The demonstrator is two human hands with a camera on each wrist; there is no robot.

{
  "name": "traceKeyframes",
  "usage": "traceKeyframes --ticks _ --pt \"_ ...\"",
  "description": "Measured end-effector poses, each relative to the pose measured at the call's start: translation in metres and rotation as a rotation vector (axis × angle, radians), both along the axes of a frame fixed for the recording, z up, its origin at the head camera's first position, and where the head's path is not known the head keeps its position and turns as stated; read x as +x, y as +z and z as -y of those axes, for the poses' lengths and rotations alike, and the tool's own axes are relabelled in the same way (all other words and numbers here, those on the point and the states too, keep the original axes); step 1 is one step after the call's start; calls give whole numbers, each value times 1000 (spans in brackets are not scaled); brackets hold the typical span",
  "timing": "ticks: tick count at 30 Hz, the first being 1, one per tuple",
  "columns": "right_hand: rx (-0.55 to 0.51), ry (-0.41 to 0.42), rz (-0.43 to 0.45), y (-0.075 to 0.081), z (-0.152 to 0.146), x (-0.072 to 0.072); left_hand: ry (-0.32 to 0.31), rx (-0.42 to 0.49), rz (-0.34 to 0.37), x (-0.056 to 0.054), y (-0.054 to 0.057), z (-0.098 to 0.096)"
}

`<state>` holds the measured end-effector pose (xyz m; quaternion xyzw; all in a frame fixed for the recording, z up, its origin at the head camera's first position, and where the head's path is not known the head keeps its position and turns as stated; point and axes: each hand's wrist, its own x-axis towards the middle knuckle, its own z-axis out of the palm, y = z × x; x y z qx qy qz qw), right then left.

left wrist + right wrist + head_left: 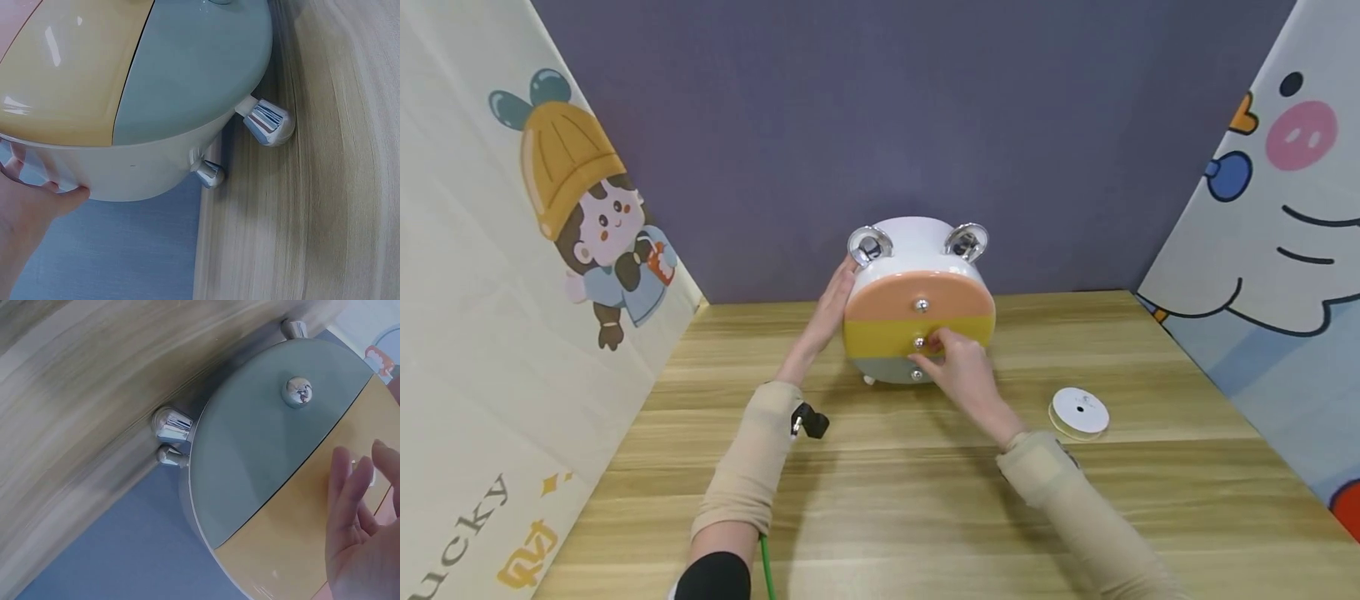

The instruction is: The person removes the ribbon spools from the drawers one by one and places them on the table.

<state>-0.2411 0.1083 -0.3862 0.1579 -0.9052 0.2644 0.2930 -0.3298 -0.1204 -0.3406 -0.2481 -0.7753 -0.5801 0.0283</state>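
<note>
A rounded white drawer box [910, 237] with two silver ear shapes stands against the back wall. Its front has a peach top drawer [883, 300], a yellow middle drawer [876, 338] and a grey-green bottom drawer [262, 431], each with a silver knob. My left hand [832, 304] rests along the box's left side; in the left wrist view its fingers reach over the white wall. The right hand [966, 371] is at the middle knob [919, 342], thumb below and curled fingers beside it, with a gap between thumb and fingertips. All the drawers look closed.
A white spool [1067, 403] with pale ribbon lies on the wooden table [880, 517] at the right. Behind the box rises a purple-grey wall [910, 108]; printed cartoon panels flank both sides. Silver feet [270, 124] hold the box off the tabletop.
</note>
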Motion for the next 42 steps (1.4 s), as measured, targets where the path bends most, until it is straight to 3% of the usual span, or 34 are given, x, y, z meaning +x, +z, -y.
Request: traceKeyframes --ticks 25,42 --pt "55 -95 -60 -6 4 -8 6 -1 16 1 1 -2" --pt "71 -127 -118 -9 5 -9 3 8 -27 -1 -2 -2"
